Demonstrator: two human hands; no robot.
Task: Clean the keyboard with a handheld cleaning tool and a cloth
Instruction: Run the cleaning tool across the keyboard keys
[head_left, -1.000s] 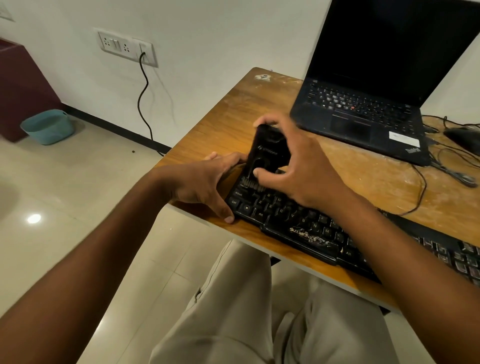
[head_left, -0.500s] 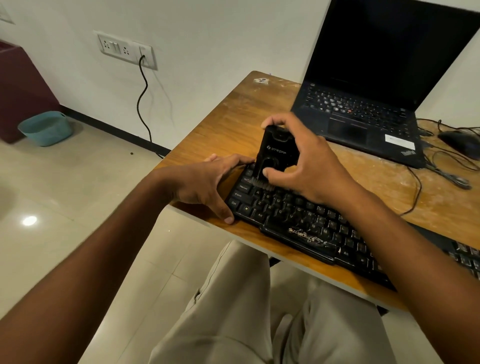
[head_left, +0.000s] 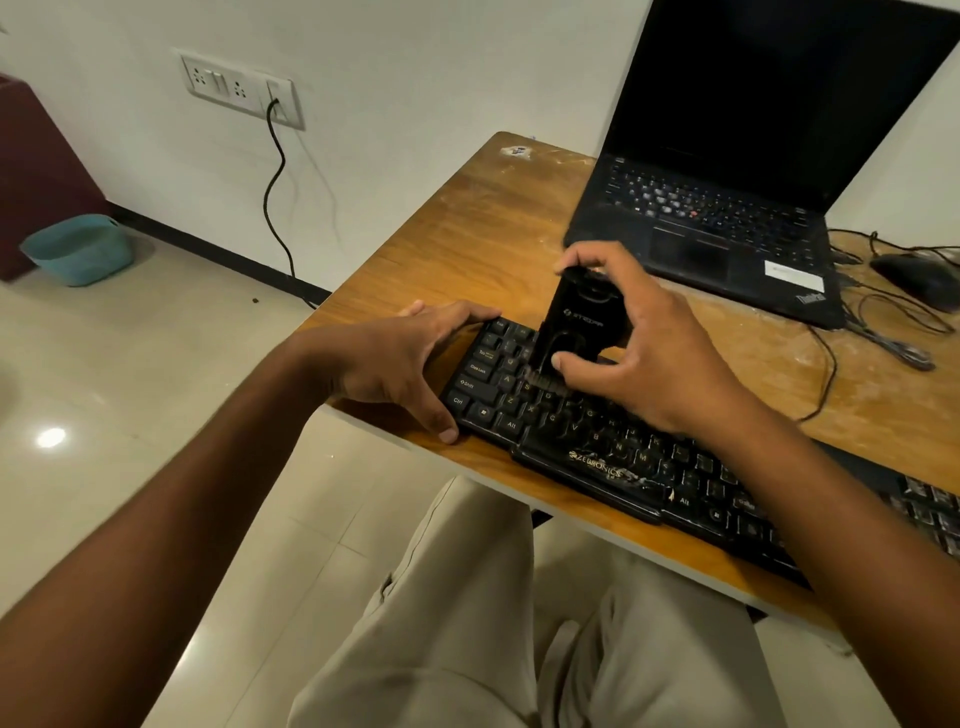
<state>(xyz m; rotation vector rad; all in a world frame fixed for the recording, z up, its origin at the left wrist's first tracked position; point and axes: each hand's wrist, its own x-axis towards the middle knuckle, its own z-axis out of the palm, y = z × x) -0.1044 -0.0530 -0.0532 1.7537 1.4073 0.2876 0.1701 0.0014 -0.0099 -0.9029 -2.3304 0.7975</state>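
My right hand (head_left: 649, 358) holds the black cleaner (head_left: 582, 325) upright, a little tilted. My fingers curl over its top and my thumb presses on its front side, so the grip is closed around it. The brush end of the cleaner touches the keys near the left part of the keyboard (head_left: 597, 452), around the letter rows beside Caps Lock.

My left hand (head_left: 400, 358) rests on the left end of the keyboard. The fingers are spread and mostly straight; the thumb lies at the front corner near the Ctrl key and the other fingers reach along the back corner. It grips nothing, it only presses the keyboard in place.

The keyboard lies along the near edge of the wooden table (head_left: 467, 228), and its right end goes out of view. Behind it stands an open laptop (head_left: 727, 208) with a dark screen. To the right of the laptop I see a mouse (head_left: 919, 275) and some cables (head_left: 883, 338). On the floor at the left stands a teal basket (head_left: 78, 249), and a cord (head_left: 275, 197) hangs from the wall socket (head_left: 239, 85). I cannot see a cloth.
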